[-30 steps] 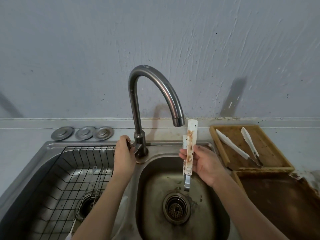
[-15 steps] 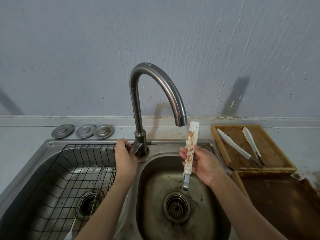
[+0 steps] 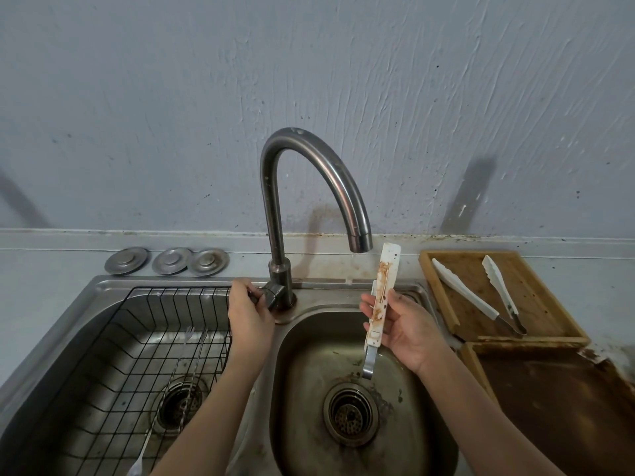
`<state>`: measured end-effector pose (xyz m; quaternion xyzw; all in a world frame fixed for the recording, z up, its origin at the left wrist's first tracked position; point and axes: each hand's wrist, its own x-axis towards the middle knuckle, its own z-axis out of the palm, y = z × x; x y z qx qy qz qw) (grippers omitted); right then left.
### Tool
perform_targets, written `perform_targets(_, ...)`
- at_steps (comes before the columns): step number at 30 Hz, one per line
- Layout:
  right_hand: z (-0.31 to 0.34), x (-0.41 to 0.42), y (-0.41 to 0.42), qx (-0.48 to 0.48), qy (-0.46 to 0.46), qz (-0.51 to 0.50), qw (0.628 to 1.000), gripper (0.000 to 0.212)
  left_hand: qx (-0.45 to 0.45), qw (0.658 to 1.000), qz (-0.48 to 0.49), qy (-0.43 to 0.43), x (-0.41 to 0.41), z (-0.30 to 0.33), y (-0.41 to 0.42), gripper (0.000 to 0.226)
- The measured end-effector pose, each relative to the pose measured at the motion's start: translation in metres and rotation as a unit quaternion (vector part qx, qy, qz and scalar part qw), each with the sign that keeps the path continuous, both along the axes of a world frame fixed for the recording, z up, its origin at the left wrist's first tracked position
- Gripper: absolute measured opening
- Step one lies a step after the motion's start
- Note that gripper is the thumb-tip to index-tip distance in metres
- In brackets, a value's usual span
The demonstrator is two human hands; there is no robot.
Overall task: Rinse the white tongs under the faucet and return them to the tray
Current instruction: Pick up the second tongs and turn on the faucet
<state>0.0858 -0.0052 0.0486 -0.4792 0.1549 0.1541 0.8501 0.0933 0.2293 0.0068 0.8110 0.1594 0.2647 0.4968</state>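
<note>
Head view, left hand (image 3: 249,316) hiding faucet handle, tongs' (image 3: 380,305) far side unseen

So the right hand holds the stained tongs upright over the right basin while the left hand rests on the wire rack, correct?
Not quite. In the head view the left hand grips the faucet handle, not the wire rack. The rest stands: the right hand holds the stained tongs upright over the right basin.
</note>
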Motion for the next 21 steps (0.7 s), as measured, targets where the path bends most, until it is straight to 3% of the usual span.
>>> perform_targets(6, 0.000, 0.001, -0.001, 0.008, 0.000, -0.005, 1.000, 0.023, -0.013, 1.000, -0.012, -0.003, -0.003, 0.004, 0.000, 0.024)
perform_targets(11, -0.001, 0.005, 0.004, 0.020, -0.004, -0.020, 1.000, 0.021, 0.047, 0.996, 0.061, -0.045, -0.033, 0.009, -0.032, 0.048)
perform_targets(13, -0.001, 0.007, 0.010, 0.029, -0.005, -0.037, 0.999, 0.021, 0.112, 0.991, -0.005, -0.071, -0.050, 0.010, -0.053, 0.034)
perform_targets(15, 0.001, 0.008, 0.019, 0.059, -0.002, -0.061, 0.996, 0.020, 0.132, 0.978, -0.157, 0.022, -0.061, 0.008, -0.069, 0.022)
perform_targets(16, 0.002, 0.008, 0.024, 0.082, -0.001, -0.073, 0.994, 0.021, 0.104, 0.963, -0.230, 0.097, -0.063, 0.008, -0.076, 0.020)
perform_targets(18, 0.004, 0.008, 0.032, 0.117, -0.007, -0.093, 0.989, 0.022, -0.038, 0.927, -0.312, 0.203, -0.062, 0.010, -0.085, 0.013)
perform_targets(20, 0.005, 0.005, 0.037, 0.116, -0.024, -0.100, 0.988, 0.023, -0.169, 0.911, -0.301, 0.226, -0.061, 0.014, -0.086, 0.017)
perform_targets(21, 0.005, 0.004, 0.037, 0.105, -0.035, -0.098, 0.989, 0.022, -0.187, 0.910, -0.291, 0.228, -0.060, 0.016, -0.084, 0.021)
